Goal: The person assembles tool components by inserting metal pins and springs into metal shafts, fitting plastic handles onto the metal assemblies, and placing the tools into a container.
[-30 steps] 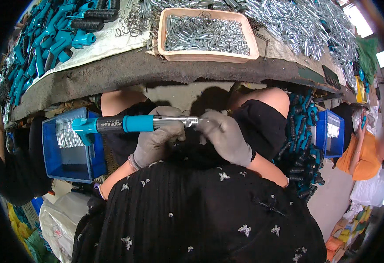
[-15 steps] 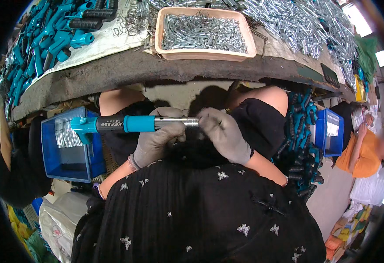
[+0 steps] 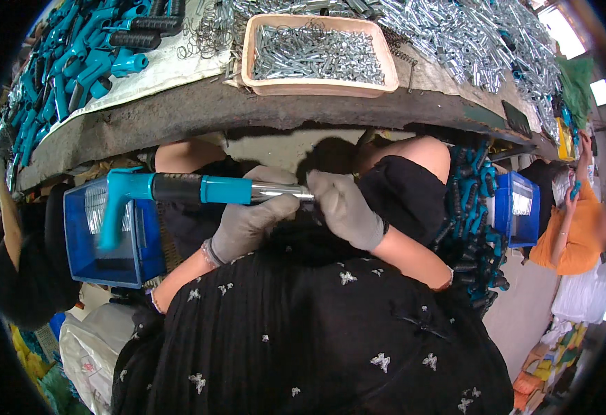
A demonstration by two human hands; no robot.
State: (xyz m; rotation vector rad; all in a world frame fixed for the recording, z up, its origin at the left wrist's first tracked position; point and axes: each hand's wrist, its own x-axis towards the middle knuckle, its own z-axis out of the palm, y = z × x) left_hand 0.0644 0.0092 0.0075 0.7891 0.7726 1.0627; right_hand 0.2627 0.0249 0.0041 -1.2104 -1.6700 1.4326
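Observation:
A teal-and-black pistol-shaped tool (image 3: pixel 225 190) with a steel barrel lies crosswise over my lap. Its teal handle hangs down at the left end, above a blue crate. My left hand (image 3: pixel 251 220), in a grey glove, is wrapped round the barrel (image 3: pixel 275 193) close to the teal sleeve. At the barrel's right end my right hand (image 3: pixel 344 209), also gloved, has its fingers closed on the tip. Those fingers hide the very end, so any small part there is out of sight.
Ahead, a workbench (image 3: pixel 282 112) carries a pale tray (image 3: pixel 317 88) of small metal parts, teal housings (image 3: pixel 81 55) and a heap of steel pieces (image 3: pixel 448 41). Blue crates (image 3: pixel 106 266) (image 3: pixel 521 232) flank me; black-and-teal tools (image 3: pixel 472 228) are piled at right. A co-worker in orange (image 3: pixel 580 235) sits beyond.
The tool has turned about its long axis, so its handle now swings down toward me. Both hands keep their hold. The co-worker in orange has raised an arm.

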